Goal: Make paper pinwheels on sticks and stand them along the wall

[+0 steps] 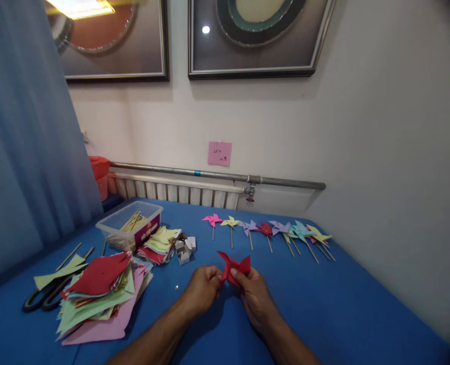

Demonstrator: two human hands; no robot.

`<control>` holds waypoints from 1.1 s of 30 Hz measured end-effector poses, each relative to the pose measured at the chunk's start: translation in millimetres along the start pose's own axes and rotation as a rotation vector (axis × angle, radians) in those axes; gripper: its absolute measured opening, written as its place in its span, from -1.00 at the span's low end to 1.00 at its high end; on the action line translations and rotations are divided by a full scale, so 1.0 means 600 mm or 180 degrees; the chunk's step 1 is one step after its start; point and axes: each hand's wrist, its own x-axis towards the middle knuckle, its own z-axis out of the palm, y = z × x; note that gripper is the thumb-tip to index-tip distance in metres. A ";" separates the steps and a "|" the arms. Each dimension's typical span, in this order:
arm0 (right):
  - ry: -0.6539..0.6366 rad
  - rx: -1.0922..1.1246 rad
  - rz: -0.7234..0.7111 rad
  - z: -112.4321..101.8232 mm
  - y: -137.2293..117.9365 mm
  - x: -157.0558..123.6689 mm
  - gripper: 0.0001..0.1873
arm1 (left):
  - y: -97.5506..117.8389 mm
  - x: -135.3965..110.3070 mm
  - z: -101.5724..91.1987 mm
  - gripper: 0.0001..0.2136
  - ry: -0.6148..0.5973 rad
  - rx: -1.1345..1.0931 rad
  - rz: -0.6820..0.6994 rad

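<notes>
Between my two hands, above the blue tabletop (316, 314), is a red paper pinwheel (233, 263) with its points folded up. My left hand (202, 290) pinches its left edge between thumb and fingers. On the other side, my right hand (255, 294) grips it, with the thumb pressed near the middle. No stick shows on this piece. A small shiny pin (176, 287) lies on the cloth left of my left hand. Beyond the hands, several finished paper pinwheels on sticks lie in a row, among them a pink one (212, 219) and a turquoise one (301, 230).
At left lies a tall stack of coloured paper (103, 276) over black-handled scissors (32, 302). Behind are a smaller paper pile (164, 241), small white boxes (184, 249) and a clear plastic tub (112, 215) of sticks. A metal pipe (171, 170) and a radiator run along the wall.
</notes>
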 end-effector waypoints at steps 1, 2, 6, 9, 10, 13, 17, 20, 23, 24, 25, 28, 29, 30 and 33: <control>0.0013 0.0015 -0.0001 0.000 0.000 0.000 -0.60 | 0.000 0.000 0.000 -0.84 0.0026 0.0025 0.0049; 0.0025 0.0022 0.0000 0.000 0.000 0.001 -0.60 | -0.001 0.000 0.000 -0.83 0.0033 0.0029 0.0066; 0.0052 0.0002 0.0020 -0.002 0.001 0.002 -0.63 | -0.002 0.003 0.000 -0.82 -0.0041 -0.0127 -0.0140; 0.0048 -0.0035 0.0015 -0.003 0.001 0.001 -0.64 | -0.003 0.005 0.000 -0.83 -0.0101 -0.0284 -0.0307; 0.0041 -0.0053 0.0007 -0.003 0.000 0.001 -0.63 | -0.003 0.006 0.001 -0.84 -0.0108 -0.0320 -0.0345; 0.0026 -0.0099 -0.0035 -0.001 -0.001 0.000 -0.63 | -0.003 0.005 0.001 -0.82 -0.0123 -0.0398 -0.0415; 0.0038 -0.0100 -0.0042 0.000 0.000 0.000 -0.64 | -0.006 0.006 0.001 -0.82 -0.0147 -0.0429 -0.0346; 0.0009 -0.0043 -0.0017 0.000 0.000 0.000 -0.63 | -0.009 0.007 0.001 -0.84 -0.0120 -0.0426 -0.0292; 0.0012 -0.0027 -0.0030 0.002 -0.001 -0.001 -0.62 | -0.012 0.008 0.001 -0.82 -0.0115 -0.0419 -0.0227; 0.0014 -0.0035 -0.0036 0.002 -0.001 -0.002 -0.62 | -0.013 0.007 0.001 -0.81 -0.0110 -0.0413 -0.0198; 0.0017 -0.0039 -0.0035 0.003 -0.002 -0.002 -0.62 | -0.013 0.007 0.001 -0.79 -0.0106 -0.0406 -0.0177; 0.0029 -0.0002 -0.0015 0.005 -0.004 -0.002 -0.62 | -0.011 0.006 0.002 -0.77 -0.0096 -0.0378 -0.0182; 0.0034 0.0014 -0.0010 0.005 -0.004 -0.003 -0.61 | -0.010 0.005 0.002 -0.77 -0.0096 -0.0364 -0.0199; 0.0028 0.0020 -0.0004 0.005 -0.005 -0.003 -0.61 | -0.009 0.005 0.002 -0.78 -0.0097 -0.0351 -0.0210; -0.0010 -0.0004 -0.0008 0.005 -0.006 -0.003 -0.63 | -0.006 0.004 0.002 -0.81 -0.0112 -0.0332 -0.0210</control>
